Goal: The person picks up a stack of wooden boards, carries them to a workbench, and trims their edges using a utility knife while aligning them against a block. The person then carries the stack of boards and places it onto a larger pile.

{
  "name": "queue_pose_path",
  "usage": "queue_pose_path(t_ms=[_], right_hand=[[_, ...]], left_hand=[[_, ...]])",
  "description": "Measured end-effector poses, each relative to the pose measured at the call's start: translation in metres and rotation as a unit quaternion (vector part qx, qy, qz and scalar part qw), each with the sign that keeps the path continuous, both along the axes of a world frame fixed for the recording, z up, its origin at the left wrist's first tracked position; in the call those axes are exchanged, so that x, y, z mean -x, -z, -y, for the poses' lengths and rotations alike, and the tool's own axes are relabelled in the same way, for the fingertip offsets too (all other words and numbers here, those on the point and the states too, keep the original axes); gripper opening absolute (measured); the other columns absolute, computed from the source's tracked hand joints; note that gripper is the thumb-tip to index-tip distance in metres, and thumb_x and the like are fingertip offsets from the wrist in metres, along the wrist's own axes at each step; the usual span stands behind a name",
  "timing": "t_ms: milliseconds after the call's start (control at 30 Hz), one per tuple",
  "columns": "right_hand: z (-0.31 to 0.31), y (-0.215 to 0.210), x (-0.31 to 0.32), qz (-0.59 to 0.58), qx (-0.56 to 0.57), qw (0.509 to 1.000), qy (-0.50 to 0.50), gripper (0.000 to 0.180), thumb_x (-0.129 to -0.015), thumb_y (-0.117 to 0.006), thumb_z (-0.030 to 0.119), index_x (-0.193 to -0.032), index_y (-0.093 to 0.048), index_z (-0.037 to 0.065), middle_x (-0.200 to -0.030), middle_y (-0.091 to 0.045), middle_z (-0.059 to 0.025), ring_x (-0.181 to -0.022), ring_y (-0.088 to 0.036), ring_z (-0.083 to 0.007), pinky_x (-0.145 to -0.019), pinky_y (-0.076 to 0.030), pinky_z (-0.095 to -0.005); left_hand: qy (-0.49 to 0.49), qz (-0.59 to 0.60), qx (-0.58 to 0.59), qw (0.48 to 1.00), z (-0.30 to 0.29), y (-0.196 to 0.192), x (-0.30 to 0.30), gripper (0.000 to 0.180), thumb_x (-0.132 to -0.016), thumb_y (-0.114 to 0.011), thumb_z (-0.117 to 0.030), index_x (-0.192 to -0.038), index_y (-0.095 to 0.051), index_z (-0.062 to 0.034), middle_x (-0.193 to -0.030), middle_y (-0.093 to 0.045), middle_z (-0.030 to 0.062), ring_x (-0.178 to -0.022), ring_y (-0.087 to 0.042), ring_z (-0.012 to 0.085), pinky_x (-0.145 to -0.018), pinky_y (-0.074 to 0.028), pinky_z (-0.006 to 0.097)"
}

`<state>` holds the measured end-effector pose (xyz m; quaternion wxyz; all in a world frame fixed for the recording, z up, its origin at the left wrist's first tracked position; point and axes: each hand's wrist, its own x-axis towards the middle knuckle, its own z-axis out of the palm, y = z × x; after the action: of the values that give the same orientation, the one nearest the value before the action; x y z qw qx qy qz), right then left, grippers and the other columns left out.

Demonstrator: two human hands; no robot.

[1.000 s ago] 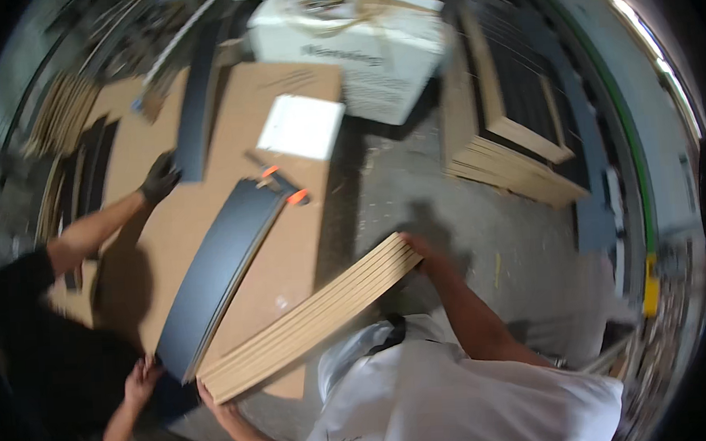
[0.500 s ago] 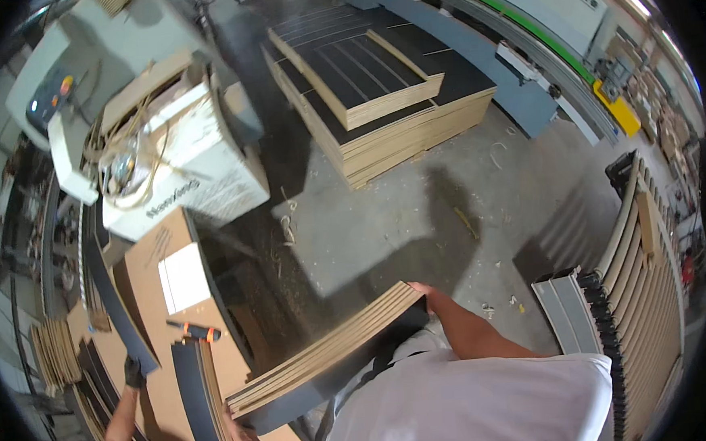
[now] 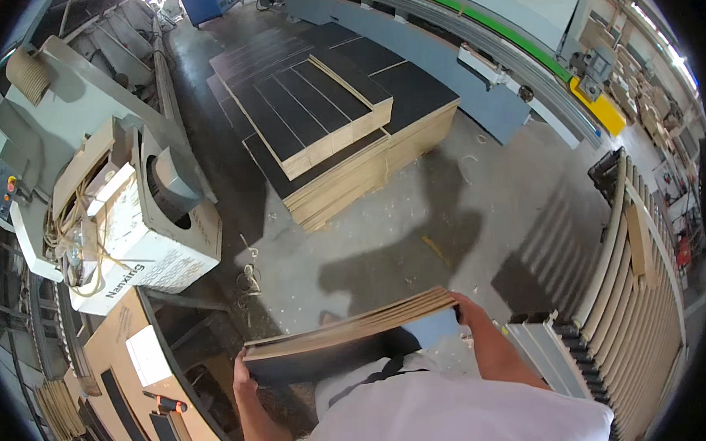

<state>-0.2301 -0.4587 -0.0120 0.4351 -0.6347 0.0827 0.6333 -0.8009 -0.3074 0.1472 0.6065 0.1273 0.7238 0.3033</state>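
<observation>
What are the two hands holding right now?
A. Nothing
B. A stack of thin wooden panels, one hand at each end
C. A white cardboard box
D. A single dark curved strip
B: the left hand grips one end and the right hand the other end of the stack of thin wooden panels, carried level in front of the body above the concrete floor.

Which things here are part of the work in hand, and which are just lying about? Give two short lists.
In hand:
stack of thin boards, held at its ends by the left hand and right hand.

Lying about:
pile of dark-topped panels;
white carton with cords;
cardboard-covered bench;
white paper sheet;
orange-handled tool.
</observation>
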Motion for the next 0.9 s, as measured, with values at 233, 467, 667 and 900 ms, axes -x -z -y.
queue_pose_path(t_ms=[233, 467, 667, 900], right_hand=[[0.028, 0.017, -0.08, 0.014, -0.146, 0.981, 0.13, 0.045, -0.093, -0.057, 0.039, -0.115, -0.062, 0.0, -0.109, -0.067, -0.0138, -0.099, -0.065, -0.0264, -0.09, -0.052, -0.0376], [0.026, -0.013, -0.111, -0.016, -0.062, 0.919, 0.389, 0.053, -0.089, -0.061, 0.041, -0.127, -0.055, 0.004, -0.126, -0.06, -0.0162, -0.115, -0.059, -0.0319, -0.1, -0.046, -0.0502], [-0.01, -0.044, -0.137, 0.021, -0.053, 0.858, 0.51, 0.059, -0.084, -0.066, 0.042, -0.13, -0.055, 0.008, -0.124, -0.061, -0.0157, -0.114, -0.058, -0.0338, -0.098, -0.047, -0.0529], [-0.072, 0.007, -0.235, 0.042, -0.208, 0.862, 0.46, 0.056, -0.097, -0.04, 0.046, -0.134, -0.051, 0.006, -0.131, -0.058, -0.0145, -0.119, -0.056, -0.0352, -0.102, -0.044, -0.0522]], left_hand=[[0.214, 0.121, -0.061, 0.967, -0.193, 0.074, -0.135, 0.044, -0.1, -0.04, -0.038, -0.123, -0.06, -0.0063, -0.116, -0.066, 0.0061, -0.107, -0.061, 0.0194, -0.099, -0.044, 0.037], [0.342, 0.03, -0.088, 0.935, -0.374, 0.103, -0.311, 0.043, -0.095, -0.051, -0.039, -0.122, -0.062, -0.0067, -0.12, -0.062, 0.009, -0.108, -0.056, 0.0217, -0.097, -0.042, 0.036], [0.449, -0.04, -0.162, 0.878, -0.457, 0.108, -0.45, 0.049, -0.097, -0.053, -0.038, -0.133, -0.054, -0.0048, -0.134, -0.055, 0.0161, -0.123, -0.051, 0.031, -0.107, -0.037, 0.04], [0.558, -0.101, -0.153, 0.809, -0.535, 0.11, -0.603, 0.044, -0.097, -0.047, -0.038, -0.121, -0.063, -0.0038, -0.12, -0.063, 0.0105, -0.111, -0.055, 0.0223, -0.098, -0.041, 0.038]])
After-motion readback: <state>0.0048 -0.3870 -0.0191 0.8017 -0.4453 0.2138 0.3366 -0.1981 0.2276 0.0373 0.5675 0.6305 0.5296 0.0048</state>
